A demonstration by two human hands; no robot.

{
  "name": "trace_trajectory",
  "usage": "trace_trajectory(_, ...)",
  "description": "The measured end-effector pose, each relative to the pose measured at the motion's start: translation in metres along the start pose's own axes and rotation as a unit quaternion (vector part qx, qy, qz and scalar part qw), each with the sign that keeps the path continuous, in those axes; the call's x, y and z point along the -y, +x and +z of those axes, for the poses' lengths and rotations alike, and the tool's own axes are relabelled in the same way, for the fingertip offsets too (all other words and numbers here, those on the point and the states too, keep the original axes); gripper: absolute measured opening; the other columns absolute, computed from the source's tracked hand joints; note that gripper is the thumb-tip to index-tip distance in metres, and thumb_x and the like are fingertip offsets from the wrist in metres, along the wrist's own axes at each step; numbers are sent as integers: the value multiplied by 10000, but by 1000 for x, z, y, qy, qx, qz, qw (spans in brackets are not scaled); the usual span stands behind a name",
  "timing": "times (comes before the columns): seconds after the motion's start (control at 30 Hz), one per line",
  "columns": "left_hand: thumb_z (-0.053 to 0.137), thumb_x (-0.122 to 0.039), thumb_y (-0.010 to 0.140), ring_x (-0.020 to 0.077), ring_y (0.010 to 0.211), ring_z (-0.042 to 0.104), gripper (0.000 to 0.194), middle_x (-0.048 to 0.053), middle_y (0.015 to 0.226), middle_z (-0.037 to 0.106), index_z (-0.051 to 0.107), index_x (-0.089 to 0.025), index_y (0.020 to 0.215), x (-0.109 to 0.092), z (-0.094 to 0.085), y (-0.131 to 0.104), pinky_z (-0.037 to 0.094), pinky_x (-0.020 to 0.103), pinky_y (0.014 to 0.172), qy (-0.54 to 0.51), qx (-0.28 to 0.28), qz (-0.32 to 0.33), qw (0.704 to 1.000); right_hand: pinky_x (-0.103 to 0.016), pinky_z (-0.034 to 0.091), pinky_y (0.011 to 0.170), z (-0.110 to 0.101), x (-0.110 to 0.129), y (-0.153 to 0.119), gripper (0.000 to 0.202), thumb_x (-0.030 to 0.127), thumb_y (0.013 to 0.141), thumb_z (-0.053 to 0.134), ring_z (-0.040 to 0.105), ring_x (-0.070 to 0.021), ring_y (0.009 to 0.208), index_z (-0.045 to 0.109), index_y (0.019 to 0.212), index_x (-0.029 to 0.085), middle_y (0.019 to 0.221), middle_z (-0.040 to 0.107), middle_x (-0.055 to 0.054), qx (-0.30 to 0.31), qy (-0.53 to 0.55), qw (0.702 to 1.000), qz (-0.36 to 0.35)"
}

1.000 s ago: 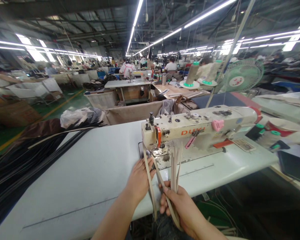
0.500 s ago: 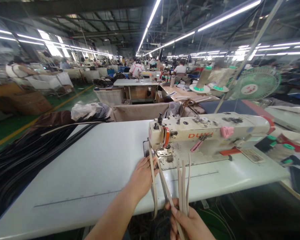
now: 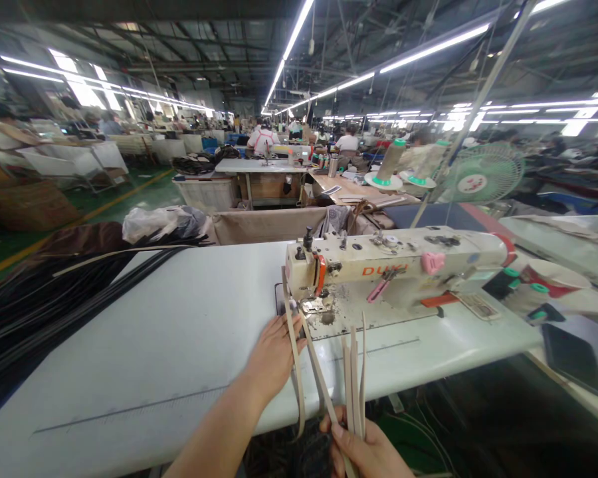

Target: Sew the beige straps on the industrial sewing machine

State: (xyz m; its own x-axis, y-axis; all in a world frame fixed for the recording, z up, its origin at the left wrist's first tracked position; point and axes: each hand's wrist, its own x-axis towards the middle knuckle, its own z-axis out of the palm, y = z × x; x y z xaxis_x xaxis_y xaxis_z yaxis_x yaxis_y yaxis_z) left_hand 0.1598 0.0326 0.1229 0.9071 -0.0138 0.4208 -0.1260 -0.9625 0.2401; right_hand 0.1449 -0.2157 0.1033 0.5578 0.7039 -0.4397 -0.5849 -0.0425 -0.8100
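A sewing machine (image 3: 398, 269) stands on the white table (image 3: 189, 318). My left hand (image 3: 275, 352) lies on the tabletop just in front of the needle area, fingers stretched toward it. One beige strip (image 3: 295, 372) hangs from the machine head, passes over that hand and loops past the table's front edge. My right hand (image 3: 356, 448), at the front edge, is closed round several beige strips (image 3: 353, 378) that point upward. A further strip (image 3: 321, 378) runs from its fingers to the presser foot. The left fingertips are partly covered by the strips.
Long black strips (image 3: 80, 312) are heaped at the table's left side. Behind the table is a beige cloth bin (image 3: 264, 227). Thread cones (image 3: 389, 166) and a green fan (image 3: 483, 174) stand at the right rear. A dark phone (image 3: 575, 358) lies far right. People sit at machines farther back.
The view has turned slightly right, so the scene sits farther left. Both hands keep about the same places by the machine and the strips.
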Motion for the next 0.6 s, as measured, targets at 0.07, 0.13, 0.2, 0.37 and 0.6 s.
trace_trajectory(0.07,420,-366,1084,285,1421,494,443,116,1488,581,512,-162,1467,1,1,0,429,528,1177,-2,4,-3,1000,-204,431,458,-2,-1,-1,654,780,688,753,496,-96,360,591,941,199,446,526,75,5,-7,1000,-3)
trace_trajectory(0.13,433,-368,1080,282,1425,489,448,115,1492,578,506,-163,1472,1,1,0,424,523,1181,-3,7,-7,1000,-201,432,464,-3,-1,-3,643,771,705,749,519,-99,374,592,945,196,462,540,69,10,-12,1000,-1)
trace_trajectory(0.2,453,-370,1074,284,1424,490,445,117,1490,580,514,-170,1467,0,1,0,423,526,1180,-5,6,-11,1000,-200,438,473,-2,0,-5,627,752,722,752,559,-109,402,593,958,193,483,551,65,11,-9,1000,10)
trace_trajectory(0.37,464,-381,1071,285,1414,501,430,114,1487,583,545,-181,1443,-3,-3,1,420,524,1182,-12,7,-18,1000,-205,430,442,3,5,-10,638,740,710,771,581,-123,396,597,985,191,501,546,70,0,11,999,38)
trace_trajectory(0.6,453,-389,1073,284,1417,498,453,111,1501,570,520,-178,1469,-2,-5,1,416,525,1185,-12,17,-16,1000,-189,399,408,5,8,-12,656,745,702,773,575,-116,389,594,996,186,515,555,65,10,13,999,44)
